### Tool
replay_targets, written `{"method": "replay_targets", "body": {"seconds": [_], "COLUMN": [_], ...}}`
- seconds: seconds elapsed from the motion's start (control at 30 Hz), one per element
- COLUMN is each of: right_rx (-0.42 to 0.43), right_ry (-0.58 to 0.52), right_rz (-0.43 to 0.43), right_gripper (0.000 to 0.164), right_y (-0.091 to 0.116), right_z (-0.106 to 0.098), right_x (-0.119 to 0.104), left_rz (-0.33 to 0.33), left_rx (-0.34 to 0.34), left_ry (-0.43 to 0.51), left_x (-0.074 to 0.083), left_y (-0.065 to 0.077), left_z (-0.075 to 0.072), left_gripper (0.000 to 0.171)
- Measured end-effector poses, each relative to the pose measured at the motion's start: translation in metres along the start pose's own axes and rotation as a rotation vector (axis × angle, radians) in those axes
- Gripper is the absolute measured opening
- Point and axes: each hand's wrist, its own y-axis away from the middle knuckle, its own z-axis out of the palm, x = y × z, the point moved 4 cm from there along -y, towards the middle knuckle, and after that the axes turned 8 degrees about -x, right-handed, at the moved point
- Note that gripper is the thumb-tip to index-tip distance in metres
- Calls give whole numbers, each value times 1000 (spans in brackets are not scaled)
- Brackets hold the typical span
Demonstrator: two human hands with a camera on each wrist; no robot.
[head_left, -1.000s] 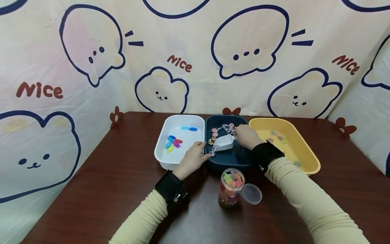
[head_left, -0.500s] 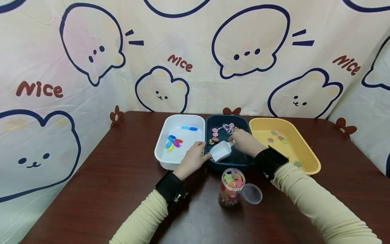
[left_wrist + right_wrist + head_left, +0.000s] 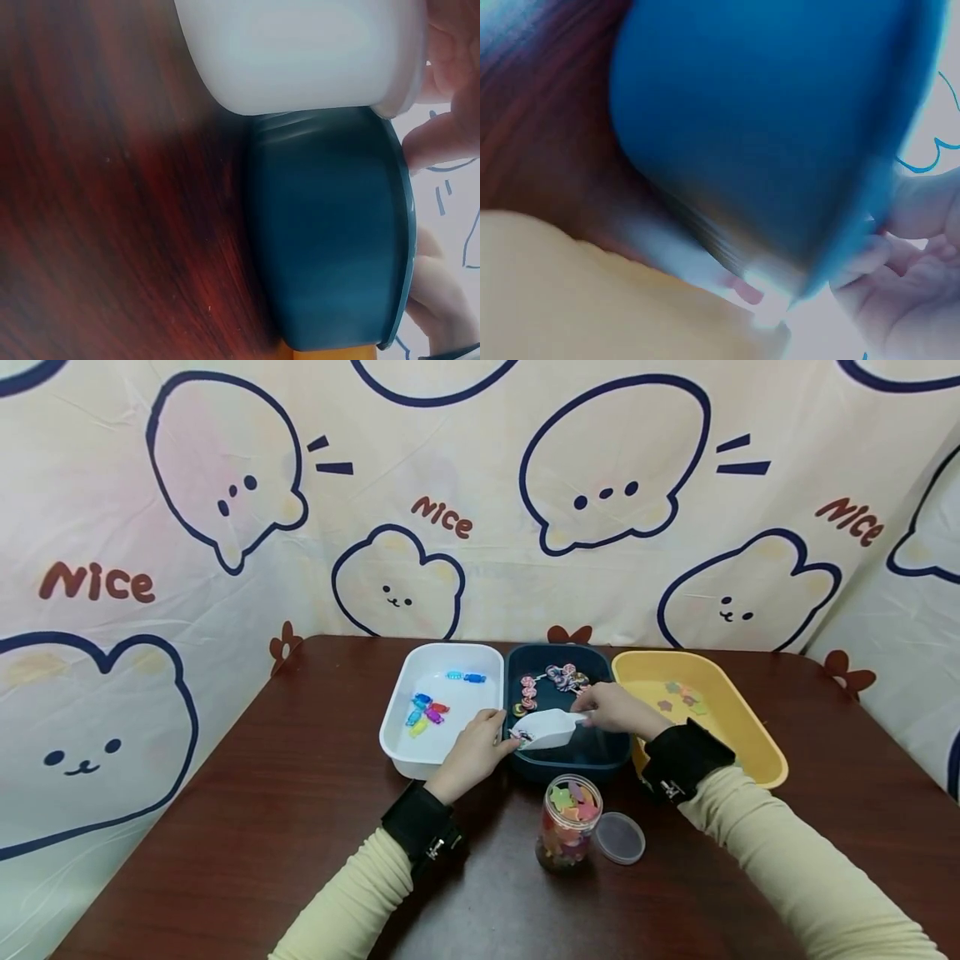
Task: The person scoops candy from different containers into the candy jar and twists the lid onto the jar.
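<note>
My right hand (image 3: 611,707) pinches the handle of a small white scoop (image 3: 551,727) over the dark blue tray (image 3: 568,767). The scoop's mouth points left, with a small wrapped candy (image 3: 522,737) at its lip. Farther back in the tray lie several wrapped lollipops (image 3: 528,692) in a loose row. My left hand (image 3: 468,758) holds the adjoining rims of the white tray (image 3: 405,762) and the blue tray, thumb on the blue side. In the right wrist view the blue tray's wall hides the scoop.
Bright wrapped candies (image 3: 427,710) lie in the white tray. To the right, a yellow tray (image 3: 738,714) contains star-shaped pieces (image 3: 686,697). An open clear jar (image 3: 567,843) full of coloured stars stands in front, beside its lid (image 3: 621,838).
My right hand has moved toward the front right with the scoop, after the scoop dipped over the candy near the front left corner. My left hand stays put.
</note>
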Motion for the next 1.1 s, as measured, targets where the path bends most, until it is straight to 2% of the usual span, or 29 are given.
{"method": "replay_targets", "body": {"seconds": [0.17,0.27,0.33,0.43,0.5,0.57,0.67,0.73,0.8,0.9,1.1], "right_rx": [45,102,156,242,282,309,354,397,439,476,532], "right_ry": [-35,-62,-55,2,50,90,135,181,228,277,352], "right_rz": [3,-21,-73,-139,-172,-179,-204,-214,-222,-212,-277], "right_gripper": [27,28,25,20,19,19,23,27,29,33,38], "right_y": [26,50,68,96,111,124,140,147,152,157,163], "right_z": [-17,-28,-34,-36,-34,-30,-23,-19,-17,-17,-15], "right_x": [-1,1,2,1,-2,-8,-17,-24,-30,-35,-44], "left_rz": [-4,8,54,182,279,334,370,367,374,350,337], "left_rx": [2,38,81,118,78,-29,-212,-298,-325,-316,-311], "left_ry": [29,34,39,72,131,200,264,274,276,285,298], "left_x": [-2,-1,2,8,12,16,22,26,29,33,36], "left_y": [1,4,9,22,31,41,51,54,55,55,55], "left_z": [1,0,-1,0,2,8,18,26,31,35,38], "left_gripper": [54,50,44,36,35,38,47,53,56,54,53]}}
